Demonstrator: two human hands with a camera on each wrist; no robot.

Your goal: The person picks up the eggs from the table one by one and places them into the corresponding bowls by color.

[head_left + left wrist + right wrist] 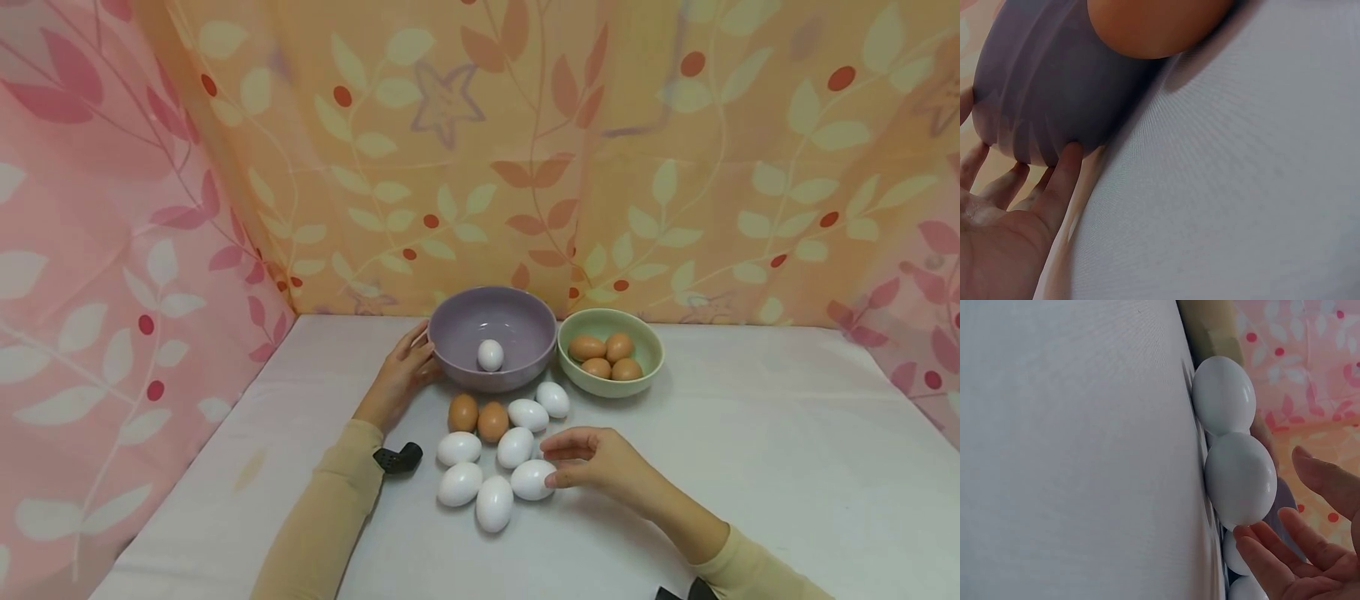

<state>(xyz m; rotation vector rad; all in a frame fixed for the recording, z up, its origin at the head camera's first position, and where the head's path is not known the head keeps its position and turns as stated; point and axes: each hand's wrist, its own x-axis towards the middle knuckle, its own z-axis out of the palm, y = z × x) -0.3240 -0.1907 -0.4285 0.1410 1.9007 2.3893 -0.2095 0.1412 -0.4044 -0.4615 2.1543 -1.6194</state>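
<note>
My left hand (401, 375) rests its fingertips on the left side of a purple bowl (450, 367); in the left wrist view the extended fingers (1063, 181) touch its outer wall. Inside that bowl lies one white egg (491, 356). Beside the cluster on the table, my right hand (607, 467) has thumb and fingers parted around nothing, the thumb tip right at a white egg (532, 480). The right wrist view has the fingertips (1250, 540) close to the end of an egg (1241, 478), with the thumb held apart from it.
Several white eggs (494, 504) and two brown eggs (462, 413) lie grouped in front of the purple bowl. A green bowl (600, 387) with several brown eggs (587, 347) stands at its right. Patterned cloth (465, 167) hangs behind the white table (787, 433).
</note>
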